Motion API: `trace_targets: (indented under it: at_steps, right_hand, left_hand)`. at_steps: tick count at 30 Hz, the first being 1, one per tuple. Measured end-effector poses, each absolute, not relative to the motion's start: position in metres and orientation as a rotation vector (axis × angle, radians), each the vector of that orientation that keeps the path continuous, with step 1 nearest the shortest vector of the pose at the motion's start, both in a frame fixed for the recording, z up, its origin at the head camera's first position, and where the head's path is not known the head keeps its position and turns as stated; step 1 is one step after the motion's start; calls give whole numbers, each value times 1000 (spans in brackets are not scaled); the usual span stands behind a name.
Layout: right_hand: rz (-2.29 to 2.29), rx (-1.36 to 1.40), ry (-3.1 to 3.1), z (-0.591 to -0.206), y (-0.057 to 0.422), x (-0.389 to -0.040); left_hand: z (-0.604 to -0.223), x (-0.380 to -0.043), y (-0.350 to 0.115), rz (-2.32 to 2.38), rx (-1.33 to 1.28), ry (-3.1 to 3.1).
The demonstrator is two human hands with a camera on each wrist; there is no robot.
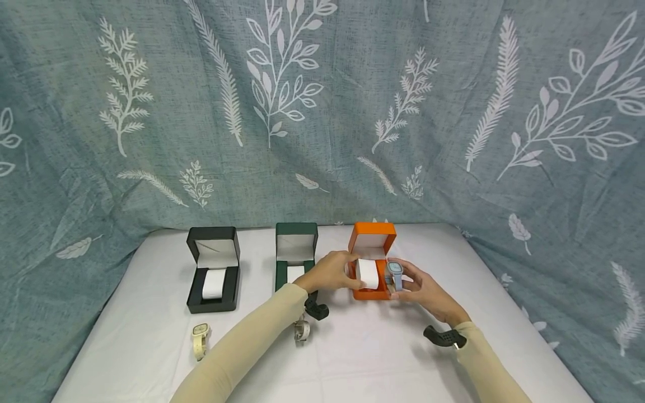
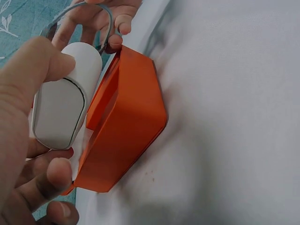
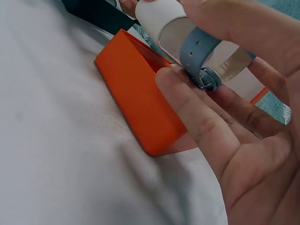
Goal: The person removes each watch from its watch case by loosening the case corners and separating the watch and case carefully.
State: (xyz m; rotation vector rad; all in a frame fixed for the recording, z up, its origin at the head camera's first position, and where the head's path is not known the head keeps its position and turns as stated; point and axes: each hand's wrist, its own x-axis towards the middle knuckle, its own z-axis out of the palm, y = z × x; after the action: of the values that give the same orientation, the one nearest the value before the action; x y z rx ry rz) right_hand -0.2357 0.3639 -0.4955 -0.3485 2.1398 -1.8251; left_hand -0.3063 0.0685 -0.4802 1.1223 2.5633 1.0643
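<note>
Above the open orange watch box, my left hand pinches a white watch cushion between thumb and fingers. The left wrist view shows the thumb on top of the cushion and fingertips under its lower end. My right hand holds a light-blue wristwatch by its strap, just right of the cushion. In the right wrist view the strap is buckled into a loop beside the cushion's end. The watch and cushion are apart in the head view.
An open black watch box and an open green watch box stand to the left, each with a white cushion. A cream wristwatch and a silver wristwatch lie on the white cloth. A patterned curtain hangs behind.
</note>
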Motion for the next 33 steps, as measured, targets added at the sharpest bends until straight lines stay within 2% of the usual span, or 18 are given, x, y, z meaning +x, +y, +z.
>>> trace_targets:
  at_steps: [10,23,33]
  right_hand:
    - [-1856,-426,2078,-501,359,-232]
    - [-1795,-303,2177,-499,347,-239]
    - [-1912,-235,2320,-503,350,-238]
  left_hand:
    - [-484,-306,72,1110,1183,2521]
    - [-484,-302,75,1108,1257,2491]
    - [-485,-305,71,1094,1146,2506]
